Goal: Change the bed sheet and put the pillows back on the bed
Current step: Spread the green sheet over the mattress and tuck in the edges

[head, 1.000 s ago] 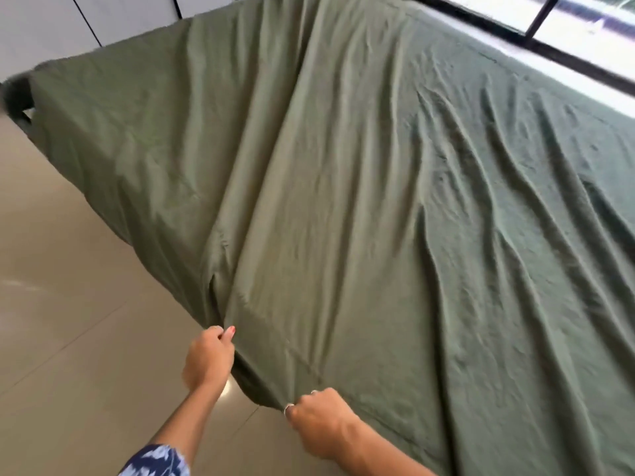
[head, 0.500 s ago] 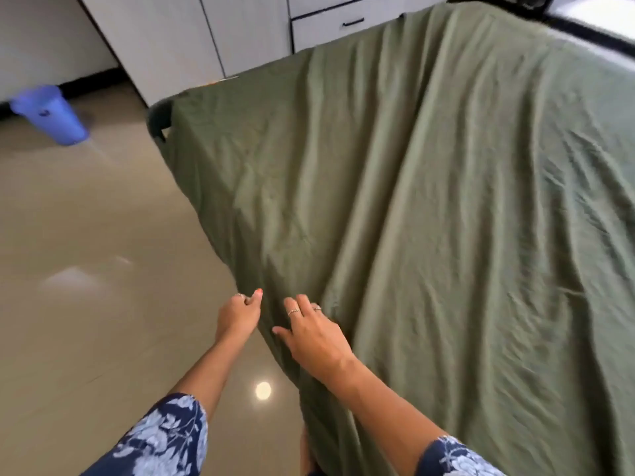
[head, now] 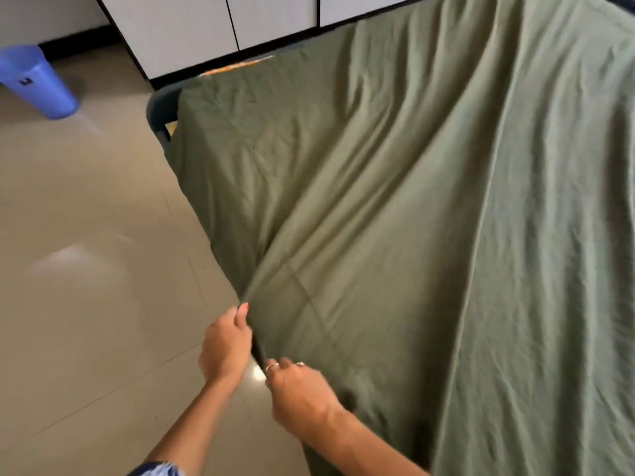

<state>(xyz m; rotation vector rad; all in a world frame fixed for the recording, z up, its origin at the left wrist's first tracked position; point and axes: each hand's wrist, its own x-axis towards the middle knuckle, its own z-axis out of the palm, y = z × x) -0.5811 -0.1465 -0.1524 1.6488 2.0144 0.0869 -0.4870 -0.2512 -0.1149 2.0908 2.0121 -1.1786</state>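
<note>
**At the near edge of the bed: both hands back on the hem**

At the side of the bed nearest me, the picture has changed in half a second. A moment ago the right hand [head: 302,395] lay flat and open on top of the green bed sheet [head: 395,218], smoothing it, while the left hand [head: 225,345] pinched the border just beside it. Now both hands have closed on the edge again, and a long taut ridge runs up and away from the left hand's fingers [head: 242,312] toward the far corner of the bed [head: 161,111]. I read that as the smoothing giving way to a fresh pull, drawing slack toward this side so the sheet sits square.

The left fingers are curled in, thumb pressed against them, nipping the hem where the ridge begins. The right fingers [head: 275,367], rings showing, are bunched tight around the same edge just below the left hand; motion blur hides exactly how much cloth they have gathered.

The sheet itself spreads out above and to the right of both hands, covering nearly the whole bed, still creased in long folds. Beyond the fingers at the far corner, a strip of orange-patterned mattress [head: 237,65] and dark frame peeks out uncovered, so that corner looks short of cloth. No pillows are in sight; that part of the job seems yet to come.

Well off to the left of the hands, a blue bin [head: 37,80] stands on the tiled floor [head: 86,235].
</note>
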